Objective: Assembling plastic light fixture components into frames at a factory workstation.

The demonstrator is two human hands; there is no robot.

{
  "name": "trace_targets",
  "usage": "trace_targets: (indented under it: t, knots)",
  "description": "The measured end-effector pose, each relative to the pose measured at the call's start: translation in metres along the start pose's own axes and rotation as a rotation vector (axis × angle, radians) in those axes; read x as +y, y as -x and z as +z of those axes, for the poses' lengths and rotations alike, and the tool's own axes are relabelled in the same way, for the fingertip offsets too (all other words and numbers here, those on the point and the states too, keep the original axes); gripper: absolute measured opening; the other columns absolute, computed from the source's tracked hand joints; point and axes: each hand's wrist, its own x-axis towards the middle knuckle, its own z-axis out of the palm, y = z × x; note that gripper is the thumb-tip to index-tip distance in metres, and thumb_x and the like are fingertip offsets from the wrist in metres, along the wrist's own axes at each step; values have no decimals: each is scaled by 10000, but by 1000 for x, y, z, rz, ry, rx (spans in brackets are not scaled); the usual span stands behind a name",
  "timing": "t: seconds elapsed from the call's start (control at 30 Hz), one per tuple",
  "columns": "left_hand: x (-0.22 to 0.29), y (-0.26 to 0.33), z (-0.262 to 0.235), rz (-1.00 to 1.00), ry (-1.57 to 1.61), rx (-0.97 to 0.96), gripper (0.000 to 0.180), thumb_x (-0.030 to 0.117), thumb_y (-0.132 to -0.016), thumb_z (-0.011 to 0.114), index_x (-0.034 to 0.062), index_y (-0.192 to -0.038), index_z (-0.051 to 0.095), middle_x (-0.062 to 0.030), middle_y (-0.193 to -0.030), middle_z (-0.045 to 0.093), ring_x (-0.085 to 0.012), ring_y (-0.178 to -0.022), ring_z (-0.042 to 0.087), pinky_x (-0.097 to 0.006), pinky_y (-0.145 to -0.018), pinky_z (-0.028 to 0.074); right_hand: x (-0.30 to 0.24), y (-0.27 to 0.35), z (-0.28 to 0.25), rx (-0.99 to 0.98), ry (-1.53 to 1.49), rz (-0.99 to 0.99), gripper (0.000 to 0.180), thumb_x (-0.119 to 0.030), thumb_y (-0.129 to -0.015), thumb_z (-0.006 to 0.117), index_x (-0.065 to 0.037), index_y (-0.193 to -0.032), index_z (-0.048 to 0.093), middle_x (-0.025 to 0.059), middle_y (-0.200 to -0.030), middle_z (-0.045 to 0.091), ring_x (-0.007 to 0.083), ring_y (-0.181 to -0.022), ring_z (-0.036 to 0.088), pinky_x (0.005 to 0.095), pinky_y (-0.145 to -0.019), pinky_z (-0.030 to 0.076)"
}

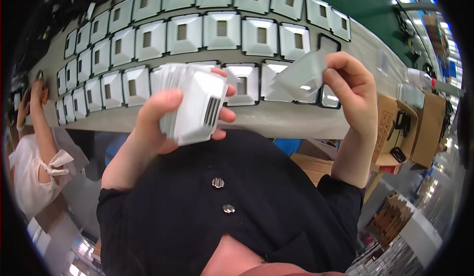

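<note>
My left hand (160, 113) is wrapped round a stack of nested white plastic covers (190, 110), thumb on the near side and fingers on the far side. The front cover has sloped sides and dark slots. At the right, my right hand (353, 86) pinches one thin, whitish, see-through sheet or cover (300, 76) by its edge; it is tilted and blurred. This piece hangs over the right end of the nearest row. Part of a black rectangular frame (336, 46) shows behind it. White covers in black frames (259, 36) lie beyond my hands, each with a grey-brown rectangle in its middle.
Three curved rows of framed covers fill much of the grey table (296, 120). At the right stand a cardboard box (387, 143) with black parts and a stack of clear pieces (411, 96). Another person's arm (43, 123) reaches to the table's left end.
</note>
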Motion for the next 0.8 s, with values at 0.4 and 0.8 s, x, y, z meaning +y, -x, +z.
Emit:
trace_targets:
  t: [0.4, 0.8]
  knots:
    - [1, -11, 22, 233, -778, -175, 876, 329, -608, 708, -57, -1335, 409, -199, -1351, 439, -305, -1252, 407, -392, -1048, 279, -5, 7, 36, 238, 380, -459, 186, 47, -735, 684, -33, -900, 654, 37, -769, 598, 132, -648, 546, 247, -561, 465]
    - [-4, -9, 25, 194, -734, -233, 864, 311, -614, 743, -46, -1328, 413, -234, -1393, 317, -272, -1264, 404, -371, -993, 382, 24, 10, 42, 166, 272, -358, 117, -98, -862, 628, 9, -835, 593, 55, -696, 550, 150, -597, 491, 271, -543, 391]
